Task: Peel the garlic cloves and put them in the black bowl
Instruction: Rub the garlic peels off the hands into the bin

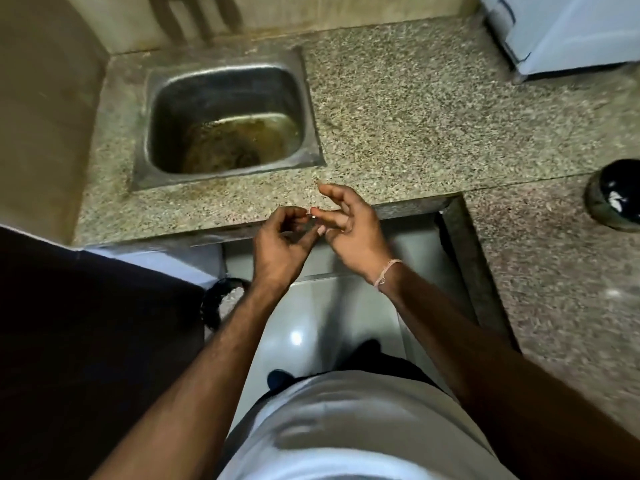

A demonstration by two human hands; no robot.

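My left hand (281, 237) hovers over the counter's front edge with its fingers curled, pinching a small pale piece, apparently a garlic clove (310, 213), at its fingertips. My right hand (349, 225) faces it with fingers loosely spread; one fingertip touches the clove, and a thin thread band circles the wrist. The black bowl (613, 197) stands on the counter at the far right edge of view, cut off by the frame, with something pale inside. The image is blurred, so the clove's skin cannot be made out.
A steel sink (225, 116) with a stained bottom is set into the speckled granite counter (415, 109) behind my hands. A white appliance (568, 29) stands at the back right. The counter wraps round to the right. A dark object fills the lower left.
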